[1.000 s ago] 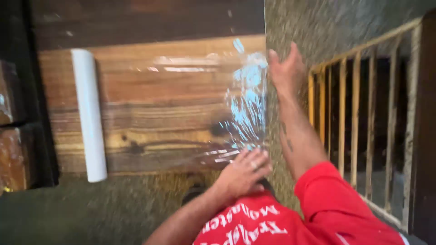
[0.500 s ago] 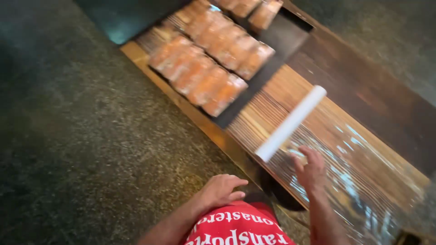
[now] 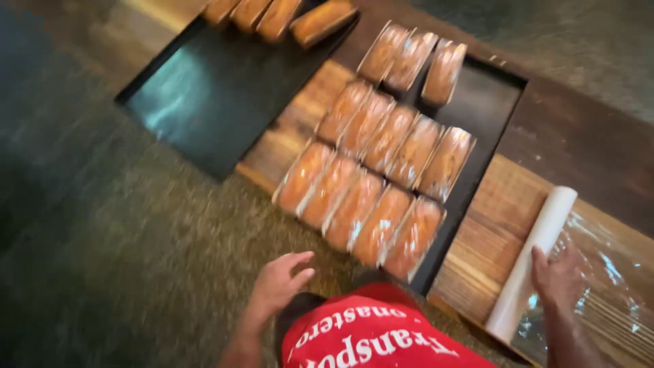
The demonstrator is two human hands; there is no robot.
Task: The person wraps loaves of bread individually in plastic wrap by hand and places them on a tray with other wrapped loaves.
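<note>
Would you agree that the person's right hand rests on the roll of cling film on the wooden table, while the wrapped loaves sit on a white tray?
Not quite: the tray under the wrapped loaves is black, not white, as the head view shows. The right hand does rest against the roll of cling film on the wooden table.

A white roll of cling film (image 3: 533, 262) is seen at the lower right of the frame, its clear sheet (image 3: 606, 286) streaked with pale glints. The bench (image 3: 487, 238) beneath is striped in light and dark brown wood grain. Golden-orange loaves (image 3: 378, 184) in shiny clear wrap are shown at the centre on a black tray (image 3: 487, 109). A second black tray (image 3: 204, 95), at the upper left, carries a bluish sheen. A red garment with white lettering (image 3: 375, 337) is seen at the bottom. The floor (image 3: 102, 259) is speckled dark grey-olive.
</note>
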